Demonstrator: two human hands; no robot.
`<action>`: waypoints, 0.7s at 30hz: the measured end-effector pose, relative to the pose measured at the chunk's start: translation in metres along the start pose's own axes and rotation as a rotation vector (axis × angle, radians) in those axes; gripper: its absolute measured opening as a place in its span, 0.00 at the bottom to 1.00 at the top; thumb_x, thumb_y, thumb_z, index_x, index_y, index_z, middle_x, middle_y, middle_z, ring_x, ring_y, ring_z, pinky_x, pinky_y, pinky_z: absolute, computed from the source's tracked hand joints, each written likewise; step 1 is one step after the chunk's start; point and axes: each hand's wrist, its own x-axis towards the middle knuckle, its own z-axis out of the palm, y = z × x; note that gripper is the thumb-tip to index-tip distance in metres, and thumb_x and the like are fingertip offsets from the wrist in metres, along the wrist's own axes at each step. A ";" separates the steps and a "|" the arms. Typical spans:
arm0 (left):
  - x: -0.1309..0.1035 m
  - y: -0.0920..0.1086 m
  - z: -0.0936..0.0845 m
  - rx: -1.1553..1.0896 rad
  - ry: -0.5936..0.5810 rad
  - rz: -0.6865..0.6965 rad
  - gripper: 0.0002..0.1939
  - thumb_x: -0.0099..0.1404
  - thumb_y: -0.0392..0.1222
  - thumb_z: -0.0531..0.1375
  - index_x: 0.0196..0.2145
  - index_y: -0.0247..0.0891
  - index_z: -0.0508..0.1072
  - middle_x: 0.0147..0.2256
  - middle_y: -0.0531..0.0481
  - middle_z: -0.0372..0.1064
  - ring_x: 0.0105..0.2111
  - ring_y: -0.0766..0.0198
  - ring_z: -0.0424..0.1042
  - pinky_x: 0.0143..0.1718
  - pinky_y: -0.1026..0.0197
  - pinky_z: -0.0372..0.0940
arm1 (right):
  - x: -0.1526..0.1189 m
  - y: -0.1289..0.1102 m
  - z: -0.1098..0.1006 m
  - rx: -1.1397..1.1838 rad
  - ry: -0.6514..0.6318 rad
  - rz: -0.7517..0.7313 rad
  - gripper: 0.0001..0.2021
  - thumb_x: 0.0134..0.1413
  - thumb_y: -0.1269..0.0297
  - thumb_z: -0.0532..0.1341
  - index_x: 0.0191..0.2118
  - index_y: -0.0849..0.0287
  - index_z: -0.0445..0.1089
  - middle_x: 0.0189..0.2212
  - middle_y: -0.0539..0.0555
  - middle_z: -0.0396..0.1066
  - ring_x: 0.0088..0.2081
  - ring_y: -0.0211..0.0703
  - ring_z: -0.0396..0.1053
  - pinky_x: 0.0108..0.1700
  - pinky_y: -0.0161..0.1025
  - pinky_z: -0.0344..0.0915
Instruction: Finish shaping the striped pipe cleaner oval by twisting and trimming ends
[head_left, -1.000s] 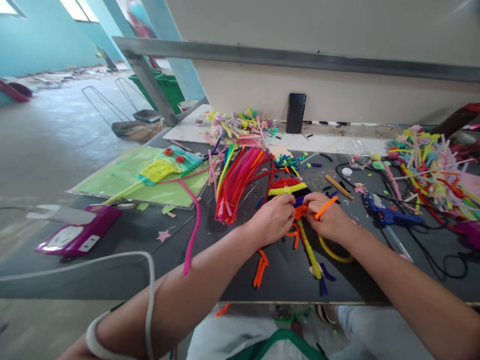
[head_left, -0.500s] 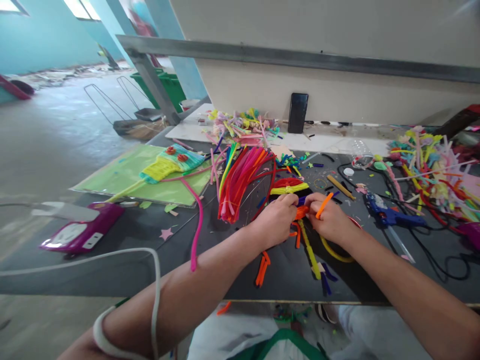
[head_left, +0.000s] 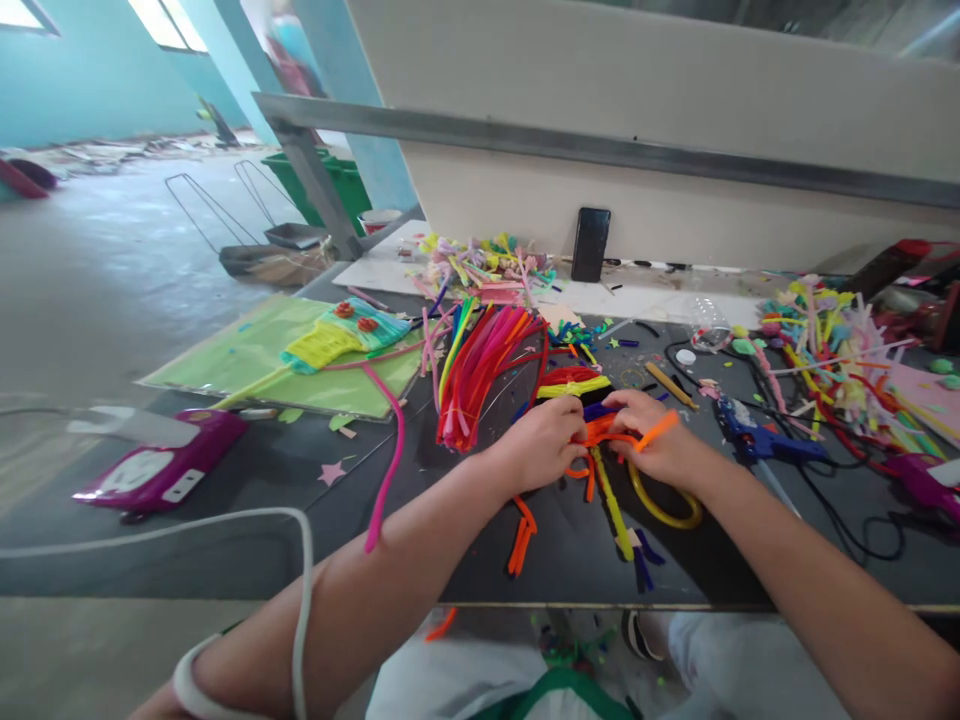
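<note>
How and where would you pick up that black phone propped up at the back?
I'd come from the front and slightly above, pinching the phone across its two long side edges, near the upper half. It stands on end, with its back close to the pale board, so the sides look easier to reach than the back.

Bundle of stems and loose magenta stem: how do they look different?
The bundle gathers many stems, while the magenta stem is single. The bundle mixes red, pink, orange and other colours; the magenta stem has one colour. The bundle is thick, but the magenta stem is thin and curved. Both look fuzzy.
</note>
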 end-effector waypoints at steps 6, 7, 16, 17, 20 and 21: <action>-0.004 -0.009 -0.029 -0.097 -0.019 0.022 0.22 0.50 0.49 0.65 0.43 0.38 0.71 0.48 0.43 0.58 0.49 0.56 0.61 0.53 0.57 0.56 | -0.017 0.021 -0.041 -0.039 -0.083 0.179 0.22 0.44 0.63 0.66 0.48 0.53 0.66 0.50 0.56 0.65 0.53 0.52 0.60 0.54 0.50 0.56; -0.005 -0.010 -0.033 -0.093 -0.050 0.012 0.22 0.50 0.48 0.65 0.42 0.38 0.71 0.47 0.44 0.59 0.47 0.57 0.62 0.52 0.57 0.57 | -0.020 0.024 -0.044 -0.038 -0.095 0.193 0.21 0.45 0.63 0.65 0.49 0.53 0.66 0.49 0.56 0.66 0.52 0.51 0.62 0.53 0.49 0.57; -0.007 -0.020 -0.047 -0.075 -0.306 -0.131 0.13 0.52 0.36 0.60 0.38 0.37 0.72 0.38 0.50 0.68 0.36 0.64 0.67 0.37 0.66 0.60 | -0.023 0.017 -0.024 -0.086 -0.230 0.039 0.19 0.46 0.68 0.64 0.47 0.54 0.66 0.38 0.53 0.71 0.42 0.47 0.65 0.47 0.46 0.54; -0.007 -0.021 -0.048 -0.088 -0.311 -0.150 0.12 0.52 0.37 0.60 0.37 0.37 0.72 0.37 0.51 0.69 0.35 0.65 0.67 0.37 0.66 0.60 | -0.023 0.015 -0.022 -0.061 -0.244 0.022 0.21 0.46 0.67 0.65 0.49 0.53 0.66 0.37 0.53 0.71 0.42 0.46 0.65 0.47 0.45 0.54; -0.007 -0.021 -0.050 -0.154 -0.319 -0.209 0.10 0.53 0.40 0.59 0.35 0.37 0.73 0.33 0.52 0.70 0.33 0.66 0.68 0.35 0.68 0.60 | -0.021 0.011 -0.020 0.020 -0.236 -0.019 0.19 0.49 0.65 0.64 0.49 0.52 0.67 0.36 0.53 0.72 0.41 0.45 0.66 0.47 0.44 0.54; -0.007 -0.021 -0.051 -0.184 -0.326 -0.238 0.10 0.54 0.41 0.58 0.35 0.37 0.73 0.33 0.52 0.70 0.31 0.67 0.68 0.32 0.68 0.61 | -0.020 0.010 -0.019 0.051 -0.209 -0.034 0.16 0.50 0.64 0.63 0.47 0.52 0.68 0.35 0.53 0.72 0.41 0.45 0.66 0.46 0.44 0.54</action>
